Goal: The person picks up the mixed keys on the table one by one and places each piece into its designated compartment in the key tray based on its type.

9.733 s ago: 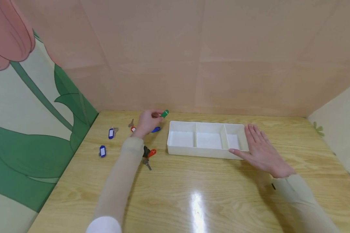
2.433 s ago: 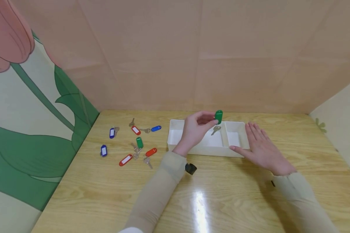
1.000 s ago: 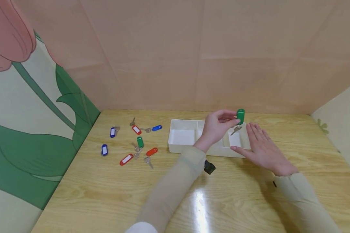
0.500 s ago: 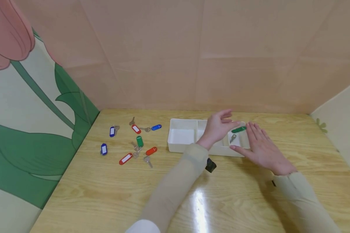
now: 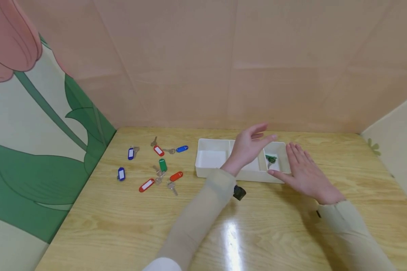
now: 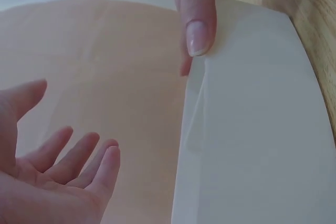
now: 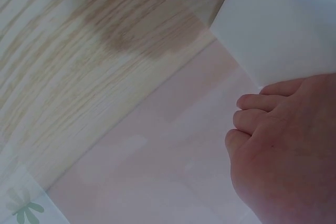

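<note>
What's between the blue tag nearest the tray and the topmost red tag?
A key lies between that blue tag and red tag; the head view shows it.

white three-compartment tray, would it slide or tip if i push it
The long white three-compartment tray would probably slide rather than tip, being low and long. It looks thin-walled and straight-edged, so likely light yet fairly stiff.

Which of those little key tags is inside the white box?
The green tag in the end compartment by the right hand. The other visible tags, including another green one, lie on the table.
</note>
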Tool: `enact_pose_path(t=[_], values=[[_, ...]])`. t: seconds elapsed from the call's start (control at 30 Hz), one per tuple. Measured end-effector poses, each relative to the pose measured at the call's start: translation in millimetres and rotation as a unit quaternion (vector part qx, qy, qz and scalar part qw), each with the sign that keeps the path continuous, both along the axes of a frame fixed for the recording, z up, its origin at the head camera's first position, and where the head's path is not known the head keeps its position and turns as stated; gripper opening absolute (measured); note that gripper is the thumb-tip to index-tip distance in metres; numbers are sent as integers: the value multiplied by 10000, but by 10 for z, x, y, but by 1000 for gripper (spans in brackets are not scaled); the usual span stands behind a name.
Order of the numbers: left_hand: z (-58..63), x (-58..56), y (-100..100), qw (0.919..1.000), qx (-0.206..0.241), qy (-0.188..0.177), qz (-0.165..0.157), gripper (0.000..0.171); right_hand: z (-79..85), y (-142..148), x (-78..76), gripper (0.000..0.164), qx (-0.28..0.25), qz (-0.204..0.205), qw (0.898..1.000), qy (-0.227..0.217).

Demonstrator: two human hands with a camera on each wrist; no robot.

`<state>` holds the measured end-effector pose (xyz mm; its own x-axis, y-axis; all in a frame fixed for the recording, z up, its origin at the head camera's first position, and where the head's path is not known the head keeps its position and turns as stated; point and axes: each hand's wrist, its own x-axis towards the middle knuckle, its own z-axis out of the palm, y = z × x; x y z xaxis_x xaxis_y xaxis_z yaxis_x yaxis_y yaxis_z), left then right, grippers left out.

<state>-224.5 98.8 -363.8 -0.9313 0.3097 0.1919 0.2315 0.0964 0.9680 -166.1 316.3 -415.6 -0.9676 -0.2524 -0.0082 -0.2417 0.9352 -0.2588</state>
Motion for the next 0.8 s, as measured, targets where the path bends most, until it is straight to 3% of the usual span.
enact_pose_path(t=[0.8], values=[[120,84,-379,9969,-110,770,-137,47,9,-3,16,110,1,-28,9999,-104]])
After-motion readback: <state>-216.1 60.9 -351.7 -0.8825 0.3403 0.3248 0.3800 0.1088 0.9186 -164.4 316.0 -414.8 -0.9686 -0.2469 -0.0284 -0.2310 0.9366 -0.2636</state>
